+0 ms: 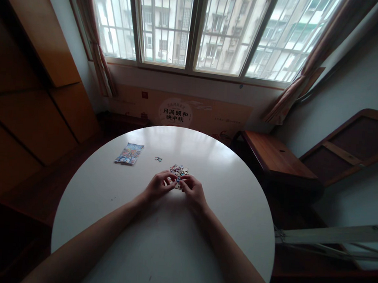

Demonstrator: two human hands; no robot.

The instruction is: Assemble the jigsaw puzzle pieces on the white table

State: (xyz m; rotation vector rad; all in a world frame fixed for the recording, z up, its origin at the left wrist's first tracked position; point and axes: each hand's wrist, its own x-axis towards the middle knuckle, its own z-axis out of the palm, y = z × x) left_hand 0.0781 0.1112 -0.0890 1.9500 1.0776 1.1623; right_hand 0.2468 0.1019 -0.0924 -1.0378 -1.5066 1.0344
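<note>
A heap of small jigsaw puzzle pieces [180,170] lies on the white round table [176,140], just beyond my hands. My left hand [160,183] comes in from the left with its fingers bent and pinched at the near side of the heap. Opposite it, my right hand [193,189] pinches too, its fingertips close to the left ones. Between the fingertips shows a small bluish puzzle piece [178,180], which both hands appear to hold. A few joined or touching pieces [158,159] rest apart from the heap, to its left.
A colourful printed sheet or packet [129,153] lies at the table's far left. Beyond the table stand a printed cardboard panel [211,112] and a barred window. A wooden bench or side table [278,155] is at the right, cabinets [30,120] at the left.
</note>
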